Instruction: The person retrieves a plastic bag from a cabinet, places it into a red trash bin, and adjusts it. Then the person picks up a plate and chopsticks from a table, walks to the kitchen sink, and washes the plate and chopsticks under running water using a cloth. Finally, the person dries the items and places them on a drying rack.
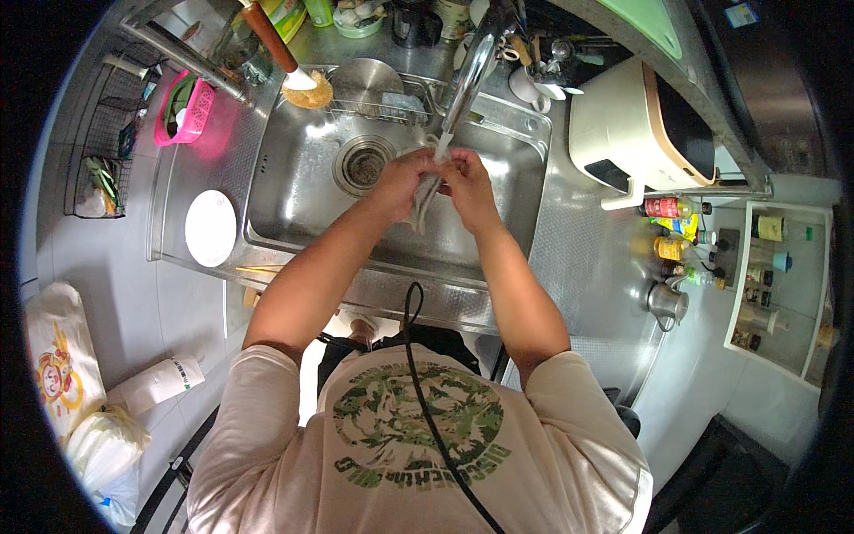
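Over the steel sink (pixel 300 220) I hold a limp, pale grey cloth (pixel 424 200) between both hands, directly below the spout of the chrome faucet (pixel 464 90). My left hand (pixel 400 183) grips it from the left side. On the other side, the bent fingers of my right hand (pixel 469 187) pinch its upper part. The cloth's lower end hangs free above the basin floor. Just left of it is the round drain (pixel 365 165). Part of the cloth is hidden by my fingers.
A white plate (pixel 211 228) and chopsticks (pixel 260 270) lie on the left counter, with a pink basket (pixel 190 110) behind. A brown-handled brush (pixel 303 83) and a steel lid (pixel 365 83) stand at the sink's back. At right are a cream appliance (pixel 610 127) and a metal pitcher (pixel 667 300).
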Action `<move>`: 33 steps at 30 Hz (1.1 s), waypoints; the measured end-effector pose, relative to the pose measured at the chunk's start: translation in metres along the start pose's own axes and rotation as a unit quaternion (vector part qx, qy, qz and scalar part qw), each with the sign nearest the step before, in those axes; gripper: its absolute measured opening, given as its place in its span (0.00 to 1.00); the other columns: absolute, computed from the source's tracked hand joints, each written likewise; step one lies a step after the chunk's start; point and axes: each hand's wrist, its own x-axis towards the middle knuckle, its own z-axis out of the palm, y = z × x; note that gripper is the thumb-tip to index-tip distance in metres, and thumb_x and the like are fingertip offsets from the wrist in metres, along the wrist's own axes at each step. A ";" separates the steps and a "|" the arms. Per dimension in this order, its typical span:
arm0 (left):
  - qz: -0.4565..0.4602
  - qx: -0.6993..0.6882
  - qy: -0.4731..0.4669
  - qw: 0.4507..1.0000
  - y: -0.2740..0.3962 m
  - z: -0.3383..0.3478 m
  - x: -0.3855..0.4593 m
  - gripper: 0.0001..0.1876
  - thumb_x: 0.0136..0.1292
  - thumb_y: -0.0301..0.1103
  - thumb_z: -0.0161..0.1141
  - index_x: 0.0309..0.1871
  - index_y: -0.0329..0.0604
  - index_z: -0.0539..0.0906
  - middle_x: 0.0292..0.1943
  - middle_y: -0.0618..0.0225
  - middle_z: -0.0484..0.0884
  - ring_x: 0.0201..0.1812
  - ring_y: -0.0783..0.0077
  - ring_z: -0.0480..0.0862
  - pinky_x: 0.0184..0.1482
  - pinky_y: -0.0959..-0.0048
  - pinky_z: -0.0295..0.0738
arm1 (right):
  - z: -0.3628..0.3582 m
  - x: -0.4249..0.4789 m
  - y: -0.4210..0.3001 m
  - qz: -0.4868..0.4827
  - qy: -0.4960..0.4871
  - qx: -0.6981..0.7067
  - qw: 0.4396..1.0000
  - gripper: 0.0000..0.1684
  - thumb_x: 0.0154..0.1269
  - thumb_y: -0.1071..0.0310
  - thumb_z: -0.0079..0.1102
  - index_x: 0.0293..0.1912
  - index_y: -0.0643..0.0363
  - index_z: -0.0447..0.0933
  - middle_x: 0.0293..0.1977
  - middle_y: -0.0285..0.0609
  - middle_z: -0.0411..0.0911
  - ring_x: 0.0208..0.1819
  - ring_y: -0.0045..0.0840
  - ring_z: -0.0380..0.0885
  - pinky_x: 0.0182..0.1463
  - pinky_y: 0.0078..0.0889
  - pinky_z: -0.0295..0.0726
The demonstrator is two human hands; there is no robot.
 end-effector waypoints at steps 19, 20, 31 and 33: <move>0.260 0.739 0.065 0.618 0.120 -0.031 -0.068 0.10 0.70 0.34 0.59 0.52 0.50 0.82 0.39 0.52 0.87 0.42 0.47 0.86 0.43 0.54 0.80 | -0.068 0.011 -0.023 -0.037 -0.081 -0.262 0.961 0.11 0.72 0.63 0.67 0.44 0.62 0.82 0.32 0.30 0.81 0.31 0.11 0.69 0.34 0.21 0.71; 0.284 0.754 0.070 0.588 0.120 -0.029 -0.070 0.09 0.71 0.38 0.60 0.50 0.50 0.82 0.38 0.53 0.87 0.41 0.45 0.86 0.42 0.51 0.79 | -0.070 0.011 -0.024 -0.046 -0.086 -0.282 0.954 0.11 0.71 0.64 0.67 0.45 0.62 0.82 0.32 0.32 0.82 0.32 0.13 0.71 0.36 0.23 0.72; 0.212 0.770 0.125 0.588 0.136 -0.054 -0.088 0.13 0.71 0.46 0.62 0.41 0.47 0.85 0.30 0.51 0.84 0.35 0.43 0.84 0.38 0.51 0.76 | -0.107 0.018 0.003 0.011 -0.116 -0.536 0.836 0.17 0.72 0.55 0.63 0.46 0.61 0.82 0.38 0.52 0.85 0.38 0.40 0.81 0.47 0.36 0.78; 0.192 0.745 0.135 0.624 0.136 -0.072 -0.086 0.14 0.71 0.46 0.63 0.40 0.44 0.85 0.27 0.55 0.83 0.31 0.50 0.82 0.37 0.56 0.75 | -0.107 0.025 0.016 0.032 -0.101 -0.415 0.904 0.17 0.72 0.55 0.62 0.45 0.61 0.82 0.37 0.50 0.85 0.36 0.39 0.79 0.45 0.35 0.78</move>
